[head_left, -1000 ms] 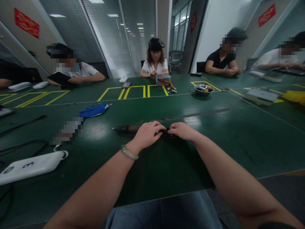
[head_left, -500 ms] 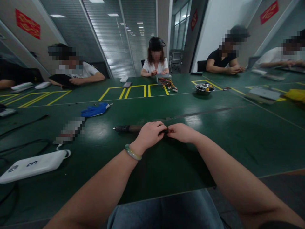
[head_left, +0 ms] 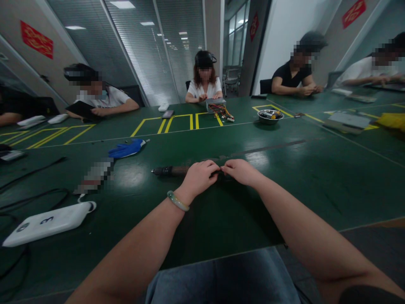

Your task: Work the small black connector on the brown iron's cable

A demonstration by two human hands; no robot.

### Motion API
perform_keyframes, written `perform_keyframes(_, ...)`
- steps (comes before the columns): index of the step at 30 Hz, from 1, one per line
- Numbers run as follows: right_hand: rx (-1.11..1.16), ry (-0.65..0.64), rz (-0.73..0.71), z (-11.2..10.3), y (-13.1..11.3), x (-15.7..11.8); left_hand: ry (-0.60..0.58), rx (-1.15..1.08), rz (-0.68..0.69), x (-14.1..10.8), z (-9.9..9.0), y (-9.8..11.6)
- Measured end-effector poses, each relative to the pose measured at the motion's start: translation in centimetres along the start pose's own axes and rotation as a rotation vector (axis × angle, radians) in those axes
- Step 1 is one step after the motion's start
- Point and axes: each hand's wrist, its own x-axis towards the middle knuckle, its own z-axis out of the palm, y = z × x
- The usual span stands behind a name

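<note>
A dark electric screwdriver lies sideways on the green table, its metal tip pointing left. My left hand, with a jade-coloured bangle at the wrist, is closed over the screwdriver's rear part, fingers curled toward the right. Right beside it, my right hand is pinched at the tool's rear end, its fingertips meeting those of the left. Whatever sits between the fingertips is small, dark and mostly hidden by the hands.
Left of me are a blue glove, a phone, a white power bank and black cables. Across the table, a person works at a metal box with coloured wires. A metal bowl stands right of it. Other people sit around.
Both hands keep their place at the screwdriver's rear end. The right hand's fingers have shifted slightly up and left, closer to the left fingertips. The camera view has tilted a little.
</note>
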Motion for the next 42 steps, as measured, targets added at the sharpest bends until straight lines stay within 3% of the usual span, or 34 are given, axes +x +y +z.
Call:
perform_keyframes(4, -0.116, 0.092, 0.004, 0.0, 0.1, 0.0, -0.007, -0.002, 0.002, 0.0, 0.0, -0.1)
perform_keyframes(15, -0.142, 0.083, -0.068, -0.1, 0.1, -0.2, -0.004, -0.009, -0.010, 0.0, 0.1, -0.1)
perform_keyframes(25, -0.029, -0.054, -0.018, -0.1, 0.4, 0.1, 0.001, -0.031, -0.005, 0.0, 0.0, -0.2)
perform_keyframes(36, -0.259, -0.085, -0.117, 0.1, -0.1, -0.3, 0.003, -0.048, -0.012, 0.0, 0.1, -0.2)
perform_keyframes(42, -0.109, 0.049, 0.048, -1.5, 1.1, -0.2, 0.010, -0.067, -0.013, 0.0, 0.1, -0.3)
